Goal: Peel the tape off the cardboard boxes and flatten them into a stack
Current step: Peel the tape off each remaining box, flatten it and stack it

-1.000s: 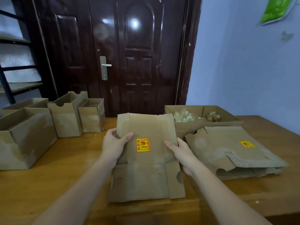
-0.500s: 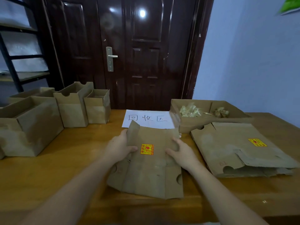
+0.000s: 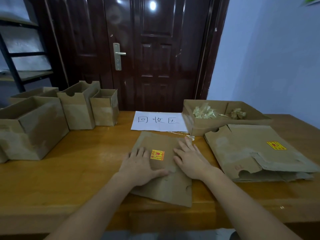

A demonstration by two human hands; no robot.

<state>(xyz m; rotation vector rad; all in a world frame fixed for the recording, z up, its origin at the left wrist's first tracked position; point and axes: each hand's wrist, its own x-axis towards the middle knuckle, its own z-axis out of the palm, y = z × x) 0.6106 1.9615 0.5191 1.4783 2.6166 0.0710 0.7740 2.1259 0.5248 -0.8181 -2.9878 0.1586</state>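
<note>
Palms pressing a flattened box onto the table.

Left hand [image 3: 138, 168] and right hand [image 3: 191, 161] are lying with straight fingers on the flattened cardboard box [image 3: 166, 187], gripping nothing; half a second ago they were holding its raised edges. It is now lying flat on the wooden table [image 3: 78, 170], beside the flattened stack [image 3: 251, 149], near the paper sign [image 3: 158, 121].

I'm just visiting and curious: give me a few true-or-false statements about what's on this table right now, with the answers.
1. Both hands, left hand and right hand, press flat on the flattened box. True.
2. The flattened box bears a blue sticker. False: its sticker is yellow and red.
3. Upright open boxes stand left of the paper sign. True.
4. The tray at the back right holds books. False: it holds crumpled tape scraps.
</note>
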